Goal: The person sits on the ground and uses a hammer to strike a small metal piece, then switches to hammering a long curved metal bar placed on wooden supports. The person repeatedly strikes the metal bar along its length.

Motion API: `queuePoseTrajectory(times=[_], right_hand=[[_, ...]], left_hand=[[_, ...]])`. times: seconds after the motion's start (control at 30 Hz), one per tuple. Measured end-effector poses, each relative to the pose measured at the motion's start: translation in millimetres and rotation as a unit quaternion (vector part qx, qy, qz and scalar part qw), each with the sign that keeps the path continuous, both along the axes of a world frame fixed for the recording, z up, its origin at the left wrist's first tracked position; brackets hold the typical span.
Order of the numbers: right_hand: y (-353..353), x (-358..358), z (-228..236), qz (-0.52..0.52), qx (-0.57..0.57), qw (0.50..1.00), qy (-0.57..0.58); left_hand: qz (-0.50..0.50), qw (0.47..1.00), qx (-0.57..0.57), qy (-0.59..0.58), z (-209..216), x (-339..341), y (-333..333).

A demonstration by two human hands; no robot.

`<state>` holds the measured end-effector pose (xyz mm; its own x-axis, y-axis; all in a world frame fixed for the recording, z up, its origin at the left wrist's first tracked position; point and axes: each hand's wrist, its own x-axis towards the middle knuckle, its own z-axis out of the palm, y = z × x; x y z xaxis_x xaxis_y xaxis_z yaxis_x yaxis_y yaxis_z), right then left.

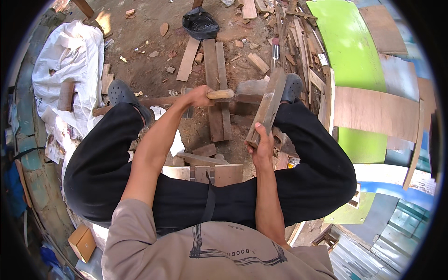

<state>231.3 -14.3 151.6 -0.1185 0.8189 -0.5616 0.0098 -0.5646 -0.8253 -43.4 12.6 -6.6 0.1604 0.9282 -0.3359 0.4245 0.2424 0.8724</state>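
My left hand (200,96) is closed round a pale wooden handle (221,94), whose rounded end sticks out to the right. Whatever sits at the handle's other end is hidden by my hand and forearm. My right hand (262,140) grips the near end of a thick wooden block (269,105), thumb on top. The block is tilted, with its far end near my right shoe (292,87). Between my feet, long wooden boards (213,88) lie on the ground beneath the handle.
A black plastic bag (200,23) lies past the boards. White sacking (70,60) spreads at the left. Wood scraps (298,46) pile up at the right, beside green and brown sheets (347,46). Small wooden pieces (228,174) lie before my lap. A cardboard box (82,242) stands at lower left.
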Motion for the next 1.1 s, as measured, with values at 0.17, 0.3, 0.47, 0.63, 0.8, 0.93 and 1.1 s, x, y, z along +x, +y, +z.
queuePoseTrajectory(times=[0.17, 0.3, 0.47, 0.63, 0.8, 0.93, 1.1], right_hand=[[24.2, 3.8, -20.5, -0.067, 0.010, 0.998, -0.014], [40.8, 11.4, -54.9, -0.157, -0.069, 0.984, 0.036], [-30.3, -22.4, -24.6, 0.403, 0.248, 0.875, -0.105], [-11.0, -31.2, -22.3, 0.227, 0.027, 0.973, 0.025], [-6.5, -13.2, -35.9, 0.215, 0.154, 0.963, -0.051], [18.7, 6.8, -43.5, 0.112, 0.090, 0.988, -0.048], [71.7, 16.3, -73.3, 0.093, -0.225, 0.968, 0.058]], left_hand=[[0.001, 0.999, -0.010, -0.047, -1.5, -4.2, 3.3], [-0.019, 0.998, 0.000, -0.064, -12.5, -0.1, 7.4], [-0.023, 0.984, 0.087, -0.151, -59.7, -7.5, -6.7], [-0.004, 0.995, 0.060, -0.077, -34.8, -7.5, 6.4], [-0.014, 0.995, 0.019, -0.100, -7.6, -4.3, 9.2], [0.000, 1.000, 0.029, 0.007, 1.2, -4.1, 2.6], [0.068, 0.997, 0.014, 0.037, 24.6, -1.4, -3.5]])
